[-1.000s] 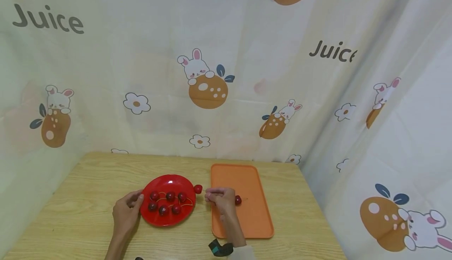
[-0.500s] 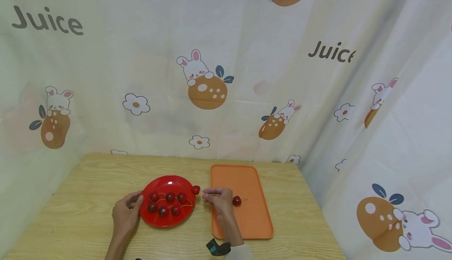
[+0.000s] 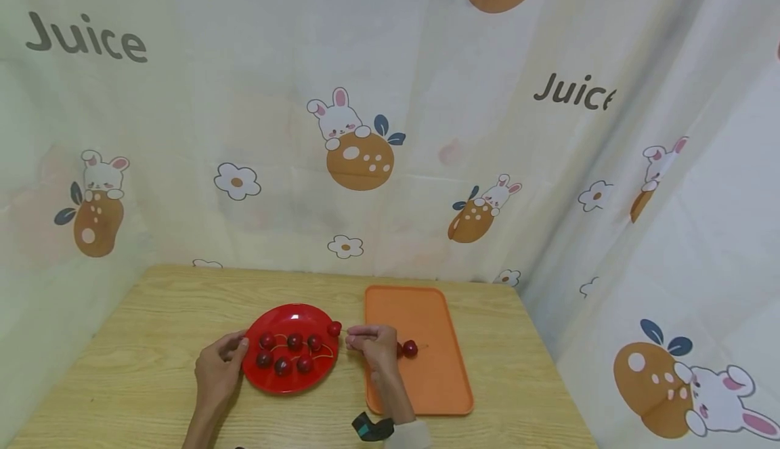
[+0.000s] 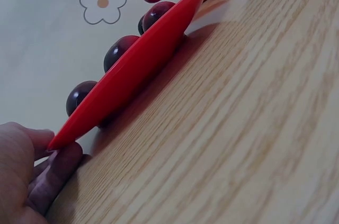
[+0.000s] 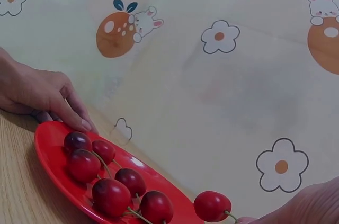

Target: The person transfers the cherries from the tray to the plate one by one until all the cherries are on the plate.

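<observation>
Pale cloth [image 3: 262, 124] printed with rabbits, fruit, flowers and the word "Juice" hangs behind the light wooden table [image 3: 152, 340] on my head feed. Starting at the left, I see the person's left hand [image 3: 218, 371] pinching the rim of a red plate [image 3: 292, 383], and the left wrist camera shows me digits above and below that edge. Six cherries [image 3: 282, 366] lie on the plate, dark red and glossy, their thin stems curving between them. Next along, a single cherry [image 3: 334, 328] is up at the plate's right edge; from the left wrist I make out a gap between it and the plate. Its stem [image 5: 230, 215] runs into the fingertips of the right hand [image 3: 379, 351], which grasps it in a pinch. That wrist wears a black strap [image 3: 373, 429] beside a light sleeve [image 3: 408, 435]. Farthest right, I have an orange tray [image 3: 423, 388] bearing two more cherries [image 3: 411, 348], one partly hidden by the right hand.
</observation>
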`<control>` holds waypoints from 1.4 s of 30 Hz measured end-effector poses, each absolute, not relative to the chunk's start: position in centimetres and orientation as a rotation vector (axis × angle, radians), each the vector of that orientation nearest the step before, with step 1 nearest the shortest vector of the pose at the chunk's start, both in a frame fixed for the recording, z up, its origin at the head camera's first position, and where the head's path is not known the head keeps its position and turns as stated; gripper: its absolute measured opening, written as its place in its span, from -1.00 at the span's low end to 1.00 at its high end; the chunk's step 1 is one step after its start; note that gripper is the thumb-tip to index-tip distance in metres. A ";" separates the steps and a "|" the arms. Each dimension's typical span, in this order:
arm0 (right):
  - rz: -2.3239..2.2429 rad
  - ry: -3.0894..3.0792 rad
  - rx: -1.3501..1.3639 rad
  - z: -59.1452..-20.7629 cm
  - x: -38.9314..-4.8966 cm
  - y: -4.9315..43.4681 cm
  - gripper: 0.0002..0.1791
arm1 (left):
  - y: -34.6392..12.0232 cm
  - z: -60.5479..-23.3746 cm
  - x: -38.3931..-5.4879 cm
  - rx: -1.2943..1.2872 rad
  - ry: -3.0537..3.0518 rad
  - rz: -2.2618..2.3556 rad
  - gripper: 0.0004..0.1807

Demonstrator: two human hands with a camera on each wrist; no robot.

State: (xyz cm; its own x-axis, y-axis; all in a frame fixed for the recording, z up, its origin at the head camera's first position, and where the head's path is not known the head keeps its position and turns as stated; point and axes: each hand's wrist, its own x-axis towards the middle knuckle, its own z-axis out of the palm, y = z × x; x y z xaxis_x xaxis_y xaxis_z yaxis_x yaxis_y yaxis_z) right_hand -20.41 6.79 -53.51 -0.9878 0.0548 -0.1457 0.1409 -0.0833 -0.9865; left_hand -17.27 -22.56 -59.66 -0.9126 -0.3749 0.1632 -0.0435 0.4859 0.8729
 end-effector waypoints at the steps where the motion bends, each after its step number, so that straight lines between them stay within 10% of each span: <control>1: -2.257 2.088 0.223 -53.6 -20.5 6.7 -0.79 | -22.6 -59.7 -17.3 0.350 -2.403 -1.400 -0.66; 42: -2.202 2.164 0.235 -54.3 -22.0 3.9 -0.84 | -22.6 -59.9 -17.5 0.390 -2.403 -1.429 -0.68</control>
State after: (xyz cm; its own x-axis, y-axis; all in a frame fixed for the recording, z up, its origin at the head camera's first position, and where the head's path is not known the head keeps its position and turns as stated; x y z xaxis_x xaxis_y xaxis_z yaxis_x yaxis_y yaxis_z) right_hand -22.05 3.94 -54.35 -0.9875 0.0739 -0.1394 0.1381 -0.0225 -0.9902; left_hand -17.49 -22.57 -59.90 -0.9124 -0.3880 0.1305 -0.0706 0.4630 0.8835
